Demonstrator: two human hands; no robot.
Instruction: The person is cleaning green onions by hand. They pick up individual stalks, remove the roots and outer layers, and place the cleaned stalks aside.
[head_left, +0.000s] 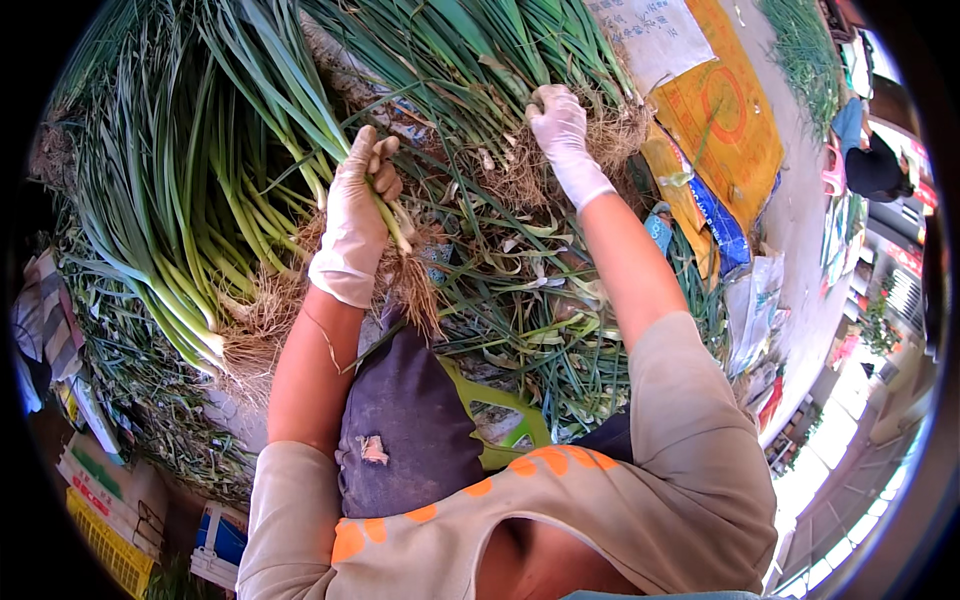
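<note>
My left hand (360, 202), in a white glove, is closed around a few leafy green stalks (319, 124), likely green onions or young garlic. Their white ends and brown roots (411, 289) hang below my fist. Also gloved, my right hand (556, 124) reaches into a heap of the same plants (465, 75) and its fingers curl at the stalks near the roots. Whether it grips any stalk is hidden. A large pile of rooted stalks (180, 225) lies left of my left hand, leaves pointing away from me.
Stripped leaves (555, 352) litter the ground between my legs and to the left. A light-green plastic stool (517, 424) shows under me. Yellow woven sacking (731, 127) lies at right. Crates (109, 540) stand at lower left. Another person (877, 165) is at far right.
</note>
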